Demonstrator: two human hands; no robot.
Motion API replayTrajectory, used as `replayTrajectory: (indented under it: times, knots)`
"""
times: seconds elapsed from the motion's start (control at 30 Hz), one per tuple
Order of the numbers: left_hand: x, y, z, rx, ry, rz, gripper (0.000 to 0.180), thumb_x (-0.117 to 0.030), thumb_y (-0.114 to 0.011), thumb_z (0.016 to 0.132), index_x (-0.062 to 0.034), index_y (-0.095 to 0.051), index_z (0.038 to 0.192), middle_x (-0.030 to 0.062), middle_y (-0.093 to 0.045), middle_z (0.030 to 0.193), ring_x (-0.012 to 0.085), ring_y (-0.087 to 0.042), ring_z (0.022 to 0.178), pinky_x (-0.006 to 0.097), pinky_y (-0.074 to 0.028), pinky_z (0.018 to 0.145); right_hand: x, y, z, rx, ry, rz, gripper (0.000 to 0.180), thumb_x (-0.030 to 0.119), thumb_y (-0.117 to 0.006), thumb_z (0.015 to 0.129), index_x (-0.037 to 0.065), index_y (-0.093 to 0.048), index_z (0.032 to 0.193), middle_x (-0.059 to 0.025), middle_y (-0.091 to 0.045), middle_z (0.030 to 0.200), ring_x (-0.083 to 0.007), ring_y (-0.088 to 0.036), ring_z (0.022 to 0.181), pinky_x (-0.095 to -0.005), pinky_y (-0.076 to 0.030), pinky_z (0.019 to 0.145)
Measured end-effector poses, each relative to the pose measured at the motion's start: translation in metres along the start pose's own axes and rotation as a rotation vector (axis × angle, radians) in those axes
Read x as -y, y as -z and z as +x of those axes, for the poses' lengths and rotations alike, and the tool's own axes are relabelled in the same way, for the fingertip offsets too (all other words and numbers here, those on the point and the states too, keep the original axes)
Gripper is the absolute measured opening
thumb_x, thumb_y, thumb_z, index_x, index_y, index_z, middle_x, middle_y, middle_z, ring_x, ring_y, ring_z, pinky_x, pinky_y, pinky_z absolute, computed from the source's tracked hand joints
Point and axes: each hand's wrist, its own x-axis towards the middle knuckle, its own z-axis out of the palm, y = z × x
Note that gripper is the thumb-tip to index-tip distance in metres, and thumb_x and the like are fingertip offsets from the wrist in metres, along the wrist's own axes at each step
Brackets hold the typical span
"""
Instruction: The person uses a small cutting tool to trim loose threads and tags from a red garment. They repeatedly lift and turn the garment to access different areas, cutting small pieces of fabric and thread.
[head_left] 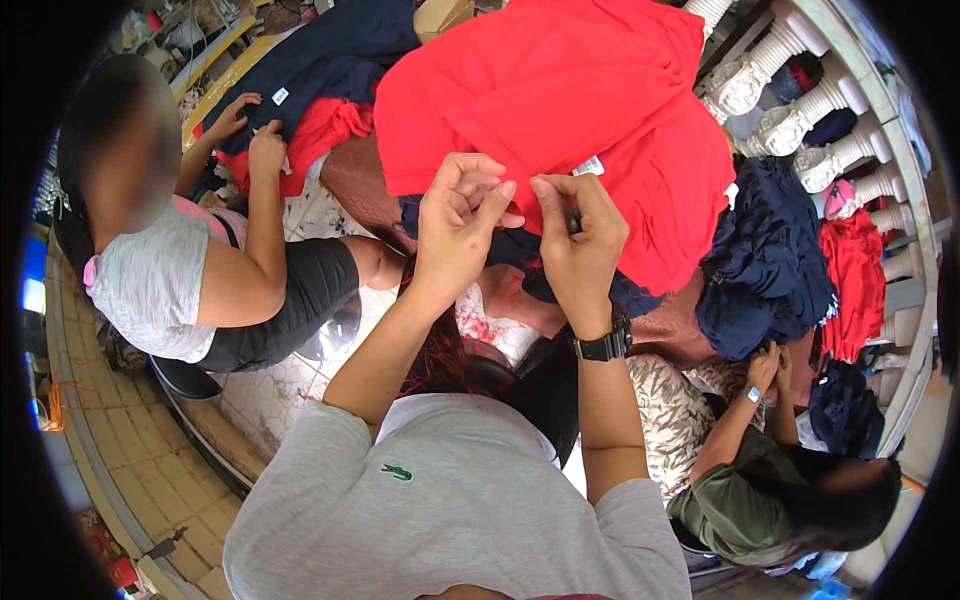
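My two hands are raised close together in front of a heap of red cloth [520,100]. My left hand [458,225] has its fingers curled and the thumb drawn in against them; anything between the fingertips is too small to make out. My right hand [585,240], with a black watch [604,345] on its wrist, is closed in a pinch. Part of a small dark object [573,220] shows inside its curled fingers, but its kind is hidden. A white label [590,166] hangs on the red cloth just beyond my right fingertips.
At left a seated person [150,270] handles navy cloth [330,65]. Another person [770,490] at lower right works at a navy cloth pile [765,260]. White balusters [790,125] line the right side. Red thread scraps [445,365] lie below my hands.
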Motion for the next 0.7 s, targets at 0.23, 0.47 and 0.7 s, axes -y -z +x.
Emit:
replayTrajectory:
  times: [0.23,0.47,0.7]
  knots:
    - [0.007,0.02,0.004,0.004,0.113,-0.187,0.016,-0.003,-0.057,0.102,-0.0038,-0.059,0.118,0.0017,-0.063,0.101,0.0121,-0.067,0.091,0.031,-0.062,0.085,-0.007,0.01,-0.011,-0.175,-0.333,0.434,0.014,0.015,-0.064,0.101,0.003,-0.061,0.095,-0.0012,-0.061,0.083,-0.005,-0.05,0.066,-0.0214,-0.037,0.056]
    - [0.003,0.016,0.013,0.021,0.011,-0.022,0.021,-0.007,-0.056,0.104,0.0001,-0.063,0.122,0.0025,-0.064,0.107,0.0109,-0.065,0.093,0.03,-0.058,0.091,-0.008,0.015,-0.024,0.043,0.027,-0.186,0.028,0.002,-0.077,0.079,0.008,-0.067,0.105,-0.0067,-0.063,0.099,-0.0232,-0.068,0.077,-0.033,-0.053,0.058]
    - [0.0,0.008,0.013,0.072,-0.029,0.055,0.021,0.001,-0.061,0.099,0.0021,-0.061,0.12,0.0054,-0.063,0.11,0.0083,-0.063,0.093,0.029,-0.059,0.086,0.02,0.014,0.006,-0.032,-0.095,0.054,0.021,0.006,-0.08,0.083,0.004,-0.07,0.102,-0.0062,-0.06,0.086,-0.016,-0.059,0.068,-0.0265,-0.04,0.055]
